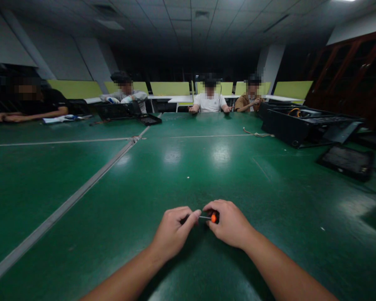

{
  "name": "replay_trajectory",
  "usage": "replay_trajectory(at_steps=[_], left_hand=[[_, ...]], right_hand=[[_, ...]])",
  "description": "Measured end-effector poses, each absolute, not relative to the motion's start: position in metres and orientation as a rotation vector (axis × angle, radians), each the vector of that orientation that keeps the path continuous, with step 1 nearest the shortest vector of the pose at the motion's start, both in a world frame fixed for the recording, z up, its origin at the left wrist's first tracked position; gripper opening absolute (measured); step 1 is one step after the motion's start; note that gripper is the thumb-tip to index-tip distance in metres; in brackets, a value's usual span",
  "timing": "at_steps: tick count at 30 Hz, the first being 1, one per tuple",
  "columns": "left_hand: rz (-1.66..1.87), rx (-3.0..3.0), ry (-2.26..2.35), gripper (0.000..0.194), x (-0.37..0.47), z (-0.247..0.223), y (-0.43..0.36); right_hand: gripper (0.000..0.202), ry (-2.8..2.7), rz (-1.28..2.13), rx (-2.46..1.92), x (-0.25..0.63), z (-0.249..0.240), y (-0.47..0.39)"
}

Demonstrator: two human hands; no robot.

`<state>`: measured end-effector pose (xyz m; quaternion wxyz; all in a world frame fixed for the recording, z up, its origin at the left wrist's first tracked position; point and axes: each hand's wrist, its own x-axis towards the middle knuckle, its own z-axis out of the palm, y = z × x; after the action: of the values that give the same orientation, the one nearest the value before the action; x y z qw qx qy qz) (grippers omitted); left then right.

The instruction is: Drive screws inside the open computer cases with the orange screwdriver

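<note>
- Presently, the screwdriver (213, 218) is between the two hands, near the front of the green worktop (119, 217); whether it touches the surface, I cannot tell.
- The fingers of the left hand (172, 232) are closed narrowly on its thin shaft (204, 217); this pinch could slip, I think, if the metal is smooth.
- The fingers of the right hand (230, 223) curl around the handle, whose orange end is visible. If they loosened first, the heavier side would probably drop.
- The tip is hidden by the left hand, so a careless push might prick the palm.
- A small white speck (188, 177) lies beyond, easy to overlook.
</note>
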<state>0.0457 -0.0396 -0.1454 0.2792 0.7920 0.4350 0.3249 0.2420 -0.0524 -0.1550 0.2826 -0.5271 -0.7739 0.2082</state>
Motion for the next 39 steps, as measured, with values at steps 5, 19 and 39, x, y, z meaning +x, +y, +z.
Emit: replay_trajectory(at_steps=[5,19,39], left_hand=[[0.919,2.110,1.153,0.043,0.0466,-0.1426,-0.0419],[0.995,2.183,1.113,0.026,0.0457,-0.1383,-0.0447],[0.922,2.146,1.135,0.035,0.0437,-0.1384,-0.0449]], right_hand=[[0.026,-2.078,0.547,-1.438,0.2422,-0.1538,-0.0527],[0.023,-2.063,0.585,-1.412,0.2426,-0.1517,-0.0528],[0.024,-2.077,0.572,-1.395,0.2420,-0.1561,-0.0523]])
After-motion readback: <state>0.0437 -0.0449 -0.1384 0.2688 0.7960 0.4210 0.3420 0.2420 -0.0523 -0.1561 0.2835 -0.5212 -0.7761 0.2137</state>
